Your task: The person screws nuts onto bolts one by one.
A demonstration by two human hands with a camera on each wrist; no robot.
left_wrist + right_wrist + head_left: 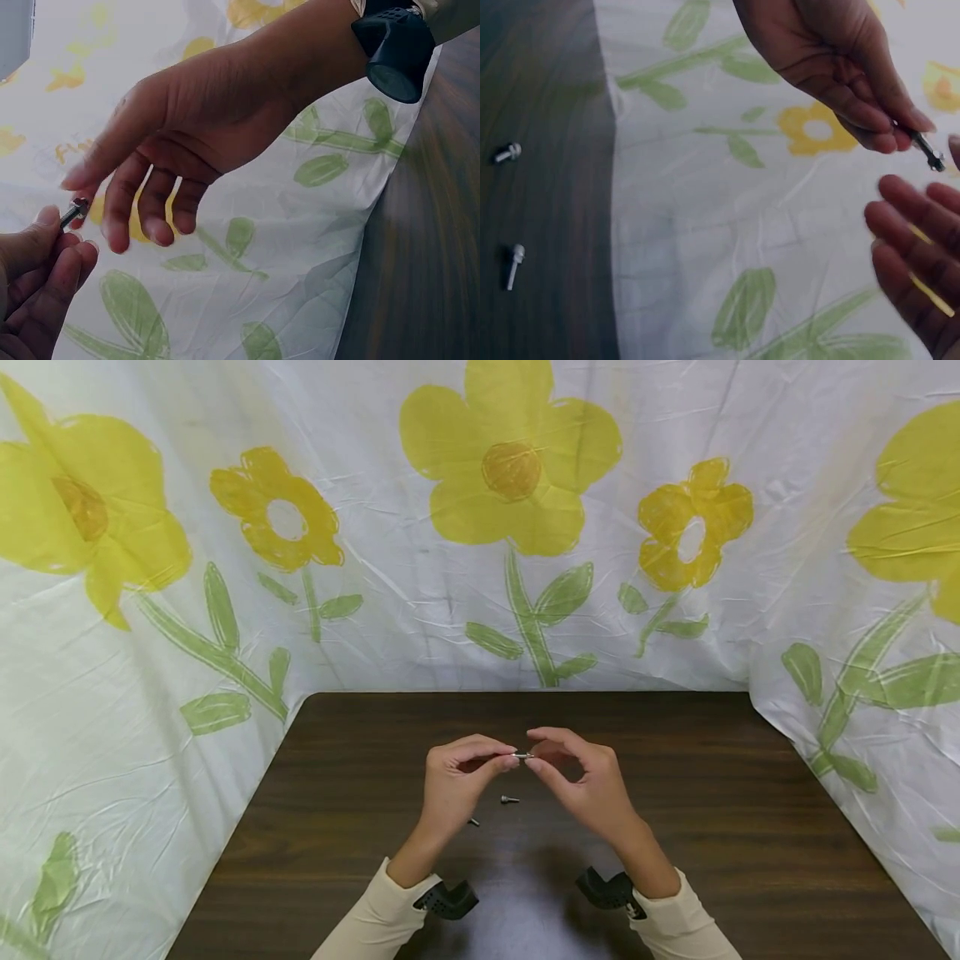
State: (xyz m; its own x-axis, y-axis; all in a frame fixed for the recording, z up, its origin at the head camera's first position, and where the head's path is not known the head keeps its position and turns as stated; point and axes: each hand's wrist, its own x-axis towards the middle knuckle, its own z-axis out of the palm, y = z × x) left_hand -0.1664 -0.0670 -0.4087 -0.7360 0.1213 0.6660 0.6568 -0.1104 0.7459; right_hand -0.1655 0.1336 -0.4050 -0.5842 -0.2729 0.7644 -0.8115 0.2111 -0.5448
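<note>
My left hand (459,777) pinches a small metal bolt (522,755) between thumb and fingertips. One end of the bolt (931,156) sticks out, with a wider nut-like piece on it. On the other side of it is my right hand (588,781), thumb tip right at the projecting end and index finger raised apart from it. The right wrist view has the left hand (840,67) above and the right hand (922,255) below, its fingers spread. Two more bolts lie on the table: one bolt (509,799) below the hands, another bolt (474,822) partly behind the left wrist.
The dark wooden table (337,793) stretches under both arms. A white cloth (375,635) with yellow flowers hangs behind and along both sides. Black wrist cameras sit at the left cuff (397,889) and the right cuff (667,902).
</note>
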